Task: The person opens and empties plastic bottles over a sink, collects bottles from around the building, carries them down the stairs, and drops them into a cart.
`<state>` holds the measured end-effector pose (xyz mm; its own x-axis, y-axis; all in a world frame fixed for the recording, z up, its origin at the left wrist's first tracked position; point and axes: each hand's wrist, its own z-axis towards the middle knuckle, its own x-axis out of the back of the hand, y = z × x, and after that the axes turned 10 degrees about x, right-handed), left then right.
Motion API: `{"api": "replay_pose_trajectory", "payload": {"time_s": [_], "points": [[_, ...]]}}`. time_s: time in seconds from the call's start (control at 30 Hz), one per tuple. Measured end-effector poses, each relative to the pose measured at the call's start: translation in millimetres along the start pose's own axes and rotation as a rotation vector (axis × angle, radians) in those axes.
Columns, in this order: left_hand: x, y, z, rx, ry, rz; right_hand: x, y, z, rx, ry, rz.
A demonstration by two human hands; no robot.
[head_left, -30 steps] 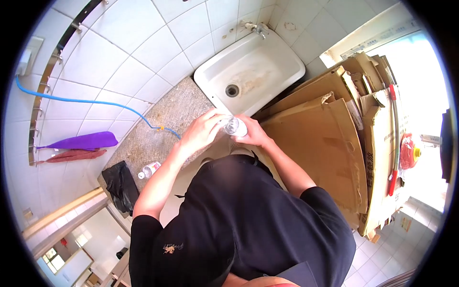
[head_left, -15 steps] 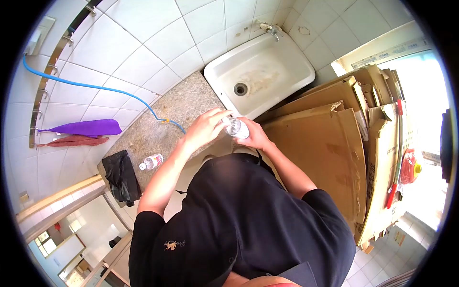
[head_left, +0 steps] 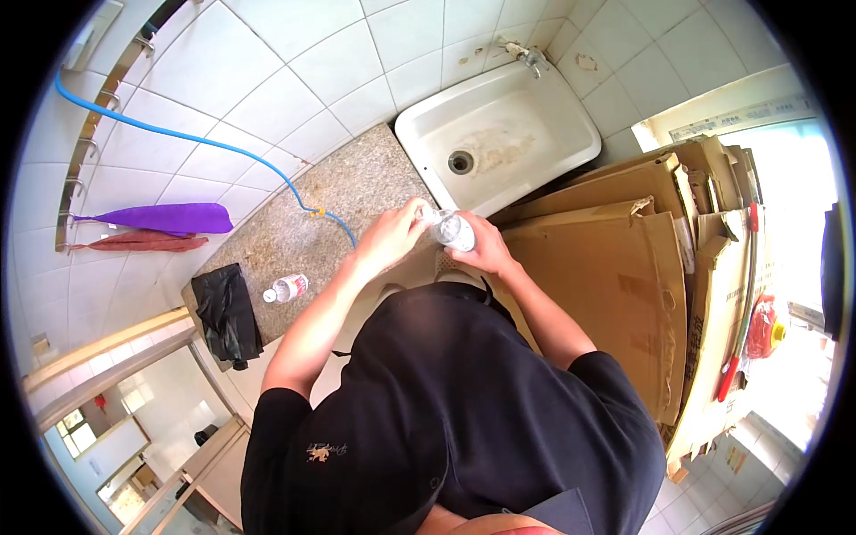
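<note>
My right hand [head_left: 487, 248] is wrapped around a clear plastic bottle [head_left: 457, 234] with a pale label, held tilted in front of my body near the sink corner. The fingertips of my left hand [head_left: 392, 235] are closed at the bottle's narrower, clear end. Whether a cap is between those fingers is hidden. To the left, a second plastic bottle [head_left: 287, 288] with a white cap and a red-and-white label lies on the stone counter [head_left: 343, 183].
A white sink [head_left: 499, 116] with a tap [head_left: 532, 59] stands beyond my hands. Flattened cardboard [head_left: 597, 285] leans close on the right. A blue hose [head_left: 205, 141] runs onto the counter. A black plastic bag [head_left: 227, 312] hangs over its left end; a purple cloth [head_left: 169, 218] hangs on the wall.
The view has shifted slightly. The bottle is turned a little, and more of its clear end shows between my hands. Both hands keep hold of it.
</note>
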<state>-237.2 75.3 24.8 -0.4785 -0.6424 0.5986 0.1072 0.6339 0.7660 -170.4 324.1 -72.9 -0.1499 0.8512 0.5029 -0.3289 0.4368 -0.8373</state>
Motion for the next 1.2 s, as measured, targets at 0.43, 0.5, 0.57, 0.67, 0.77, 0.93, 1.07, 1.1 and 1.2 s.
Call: {"api": "replay_pose_trajectory", "payload": {"time_s": [0.43, 0.5, 0.57, 0.67, 0.77, 0.93, 1.07, 1.1, 1.2], "points": [[12, -53, -25, 0.229, 0.116, -0.031, 2, 130, -24, -0.727, -0.002, 0.009], [6, -63, -35, 0.26, 0.104, -0.082, 5, 140, -22, -0.796, -0.039, 0.086], [-3, -75, -44, 0.284, 0.102, -0.108, -3, 156, -24, -0.813, -0.017, 0.126], [-14, -90, -53, 0.296, 0.115, -0.12, -5, 173, -19, -0.891, 0.002, 0.212], [-18, -95, -59, 0.304, 0.124, -0.143, -2, 174, -9, -0.954, -0.012, 0.275], [-17, -98, -64, 0.323, 0.119, -0.176, 8, 147, 11, -1.074, 0.018, 0.53], [-16, -100, -65, 0.334, 0.143, -0.178, 13, 136, 25, -1.13, 0.013, 0.622], [-16, -99, -65, 0.342, 0.141, -0.182, 12, 142, 25, -1.113, 0.013, 0.651], [-14, -98, -67, 0.36, 0.131, -0.202, 9, 156, 27, -1.081, -0.004, 0.713]]}}
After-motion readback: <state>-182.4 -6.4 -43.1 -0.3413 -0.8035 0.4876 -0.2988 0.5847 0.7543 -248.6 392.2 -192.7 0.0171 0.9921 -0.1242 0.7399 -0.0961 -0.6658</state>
